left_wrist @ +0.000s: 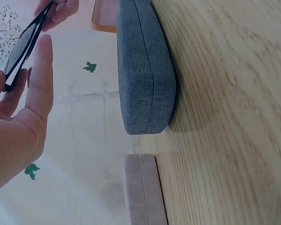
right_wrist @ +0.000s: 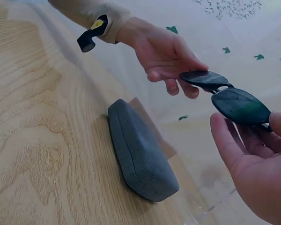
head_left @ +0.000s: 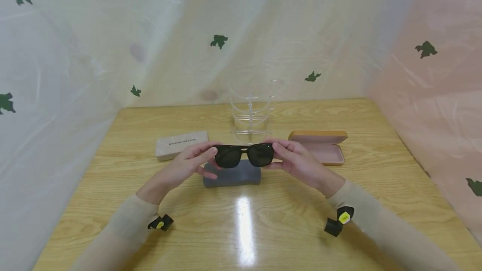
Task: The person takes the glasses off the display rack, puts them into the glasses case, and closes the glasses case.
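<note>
Dark sunglasses (head_left: 260, 155) are held level above the table between two hands, their lenses toward the head camera. My left hand (head_left: 190, 162) pinches one end of the frame between thumb and fingers, and my right hand (head_left: 295, 158) pinches the other end. In the right wrist view the left hand (right_wrist: 164, 54) and right hand (right_wrist: 262, 164) grip opposite ends of the sunglasses (right_wrist: 239, 105). Below and behind them, a closed grey-blue glasses case (head_left: 233, 175) lies on the table, partly hidden by the sunglasses and the left fingers.
A closed pale case (head_left: 180, 145) with lettering lies at the left. To the right an orange case (head_left: 318, 134) stands with its lid up, showing a pink lining. A clear tiered display stand (head_left: 250, 114) rises at the back of the wooden table (head_left: 150, 191), before a leaf-patterned curtain.
</note>
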Demonstrator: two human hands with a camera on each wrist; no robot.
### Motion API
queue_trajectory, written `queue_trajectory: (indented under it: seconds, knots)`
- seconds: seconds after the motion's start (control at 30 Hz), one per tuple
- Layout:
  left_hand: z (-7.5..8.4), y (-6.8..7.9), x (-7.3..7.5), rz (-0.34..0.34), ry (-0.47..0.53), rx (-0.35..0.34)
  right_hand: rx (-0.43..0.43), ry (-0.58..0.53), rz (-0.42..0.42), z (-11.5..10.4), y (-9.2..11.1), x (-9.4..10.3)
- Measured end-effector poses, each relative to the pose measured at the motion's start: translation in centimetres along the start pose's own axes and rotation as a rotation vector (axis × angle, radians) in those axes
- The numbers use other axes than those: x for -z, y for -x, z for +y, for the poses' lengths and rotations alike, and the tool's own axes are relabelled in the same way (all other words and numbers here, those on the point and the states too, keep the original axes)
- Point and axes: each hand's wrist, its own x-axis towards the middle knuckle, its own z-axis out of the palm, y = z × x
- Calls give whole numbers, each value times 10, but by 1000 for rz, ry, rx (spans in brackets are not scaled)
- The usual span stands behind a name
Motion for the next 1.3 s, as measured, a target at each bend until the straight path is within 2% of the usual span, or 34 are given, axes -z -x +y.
queue_trajectory:
  seconds: [0.13,0.43,0.63,0.77,0.87,1.17,1.3]
  knots:
    - [2,-2,-3,-3,-13,14,-7,-32,-1,0,2,2]
    - [-1,-1,-5,2,-27,29,-36,-25,14,0,2,5]
    - [-3,-11,-11,25,-18,64,-75,53,77,-8,9,16]
    - [-3,-28,-21,38,18,104,-105,139,108,-13,19,32]
    - [-3,-46,-30,45,42,138,-117,187,133,-17,31,50]
    - [-6,-103,-65,23,131,177,-147,189,196,-25,66,101]
    - [-14,-126,-81,39,178,190,-182,190,265,-28,77,120]
